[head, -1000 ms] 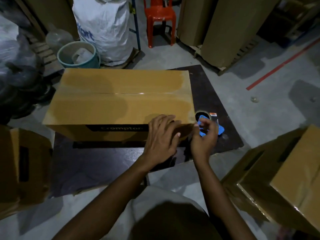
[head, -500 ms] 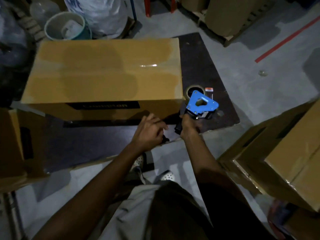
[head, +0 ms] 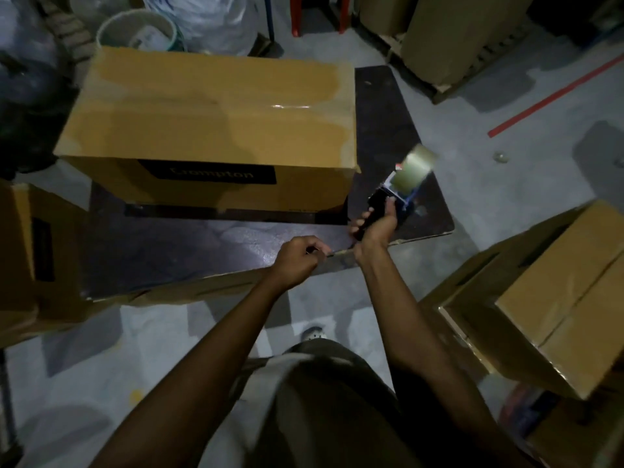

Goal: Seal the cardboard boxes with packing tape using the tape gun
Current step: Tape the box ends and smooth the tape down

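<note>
Item: tape gun (head: 398,197), blue frame, dark handle, with a roll of clear-brown tape (head: 414,168) mounted on top; blurred in this view. Location: held up in the air just off the near right corner of the large cardboard box (head: 209,130), apart from it. Right hand (head: 374,226): fingers wrapped round the handle, roll pointing up and away. Left hand (head: 299,261): fingers curled tight, low over the near edge of the dark board (head: 202,244) on which the box stands; whether it pinches anything cannot be told. Box: flaps shut, a glossy band along the top seam, probably tape. Handling, as judged: the gun is light and rigid, best gripped at the handle as now, keeping clear of the cutter end; the tape is thin, sticky and likely to fold on itself. The box is stiff at its edges and corners, softer across the flaps, so the free hand should steady it near a corner. Also present: further boxes at right (head: 557,298) and left (head: 27,258), a bucket (head: 141,28).
</note>
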